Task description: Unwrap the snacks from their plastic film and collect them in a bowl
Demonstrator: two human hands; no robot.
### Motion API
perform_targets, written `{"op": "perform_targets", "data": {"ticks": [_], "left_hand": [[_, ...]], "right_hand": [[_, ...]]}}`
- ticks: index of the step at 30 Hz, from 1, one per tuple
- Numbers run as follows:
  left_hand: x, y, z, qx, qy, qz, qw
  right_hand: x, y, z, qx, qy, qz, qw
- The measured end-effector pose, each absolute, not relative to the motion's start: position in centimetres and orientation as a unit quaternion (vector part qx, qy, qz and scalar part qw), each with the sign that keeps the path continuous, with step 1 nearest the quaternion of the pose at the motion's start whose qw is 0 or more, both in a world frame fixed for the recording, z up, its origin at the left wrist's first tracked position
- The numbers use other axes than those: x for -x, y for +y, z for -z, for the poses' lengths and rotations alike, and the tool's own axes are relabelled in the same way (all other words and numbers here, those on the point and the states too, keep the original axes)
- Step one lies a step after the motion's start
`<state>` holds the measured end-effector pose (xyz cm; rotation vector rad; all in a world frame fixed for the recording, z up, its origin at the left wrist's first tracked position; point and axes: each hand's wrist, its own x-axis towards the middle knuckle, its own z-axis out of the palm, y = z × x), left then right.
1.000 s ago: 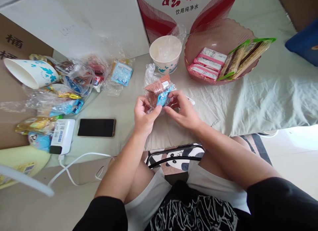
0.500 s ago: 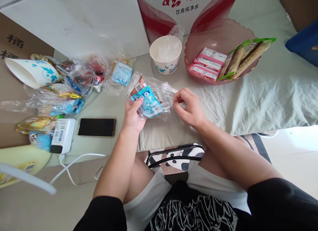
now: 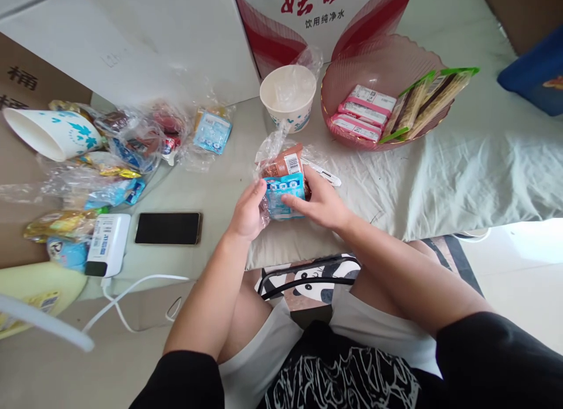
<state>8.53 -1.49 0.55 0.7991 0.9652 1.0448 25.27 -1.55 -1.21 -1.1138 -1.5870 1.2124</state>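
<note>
Between my two hands is a clear plastic bag (image 3: 273, 144) of snack packets, above the front part of the cloth. A blue snack packet (image 3: 284, 189) lies uppermost in it, with a brown packet (image 3: 281, 163) bearing a barcode behind. My left hand (image 3: 250, 212) grips the left side, thumb on the blue packet's edge. My right hand (image 3: 323, 203) is closed round the right side, its thumb across the blue packet's front. Part of a white object (image 3: 323, 173) shows beyond the right fingers; its kind I cannot make out. Most fingertips are hidden behind the packets.
A paper cup (image 3: 288, 104) holding clear plastic stands behind the hands. Right of it, a pink bowl (image 3: 328, 107) holds snack packs. Bagged snacks (image 3: 132, 139), a tipped paper cup (image 3: 55, 133), a phone (image 3: 168, 228) and a white charger (image 3: 108, 245) with its cable lie left.
My right hand has moved left from the bag's loose end onto the packets. The bag has turned more upright and shifted right, and both hands now grip it.
</note>
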Motion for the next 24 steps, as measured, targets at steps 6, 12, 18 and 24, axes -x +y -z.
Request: {"op": "perform_targets", "data": {"ticks": [6,12,18,24], "left_hand": [[-8.4,-0.9,0.2,-0.318,0.442,-0.535,0.646],[-5.8,1.2,0.6,-0.165,0.514,-0.675,0.504],[-6.9,1.1,-1.5,-0.048,0.509,-0.654,0.557],[-7.6,0.3,-3.0,-0.062,0.485,-0.647,0.586]], "right_hand": [[-24.8,-1.3,1.4,0.428,-0.562,-0.54,0.458],[-25.5,-1.6,0.3,0.411,-0.472,-0.552,0.551],[-29.9,-1.4,-1.1,0.501,-0.444,-0.383,0.637],[-34.1,6.3,-6.0,0.684,-0.363,-0.301,0.557]]}}
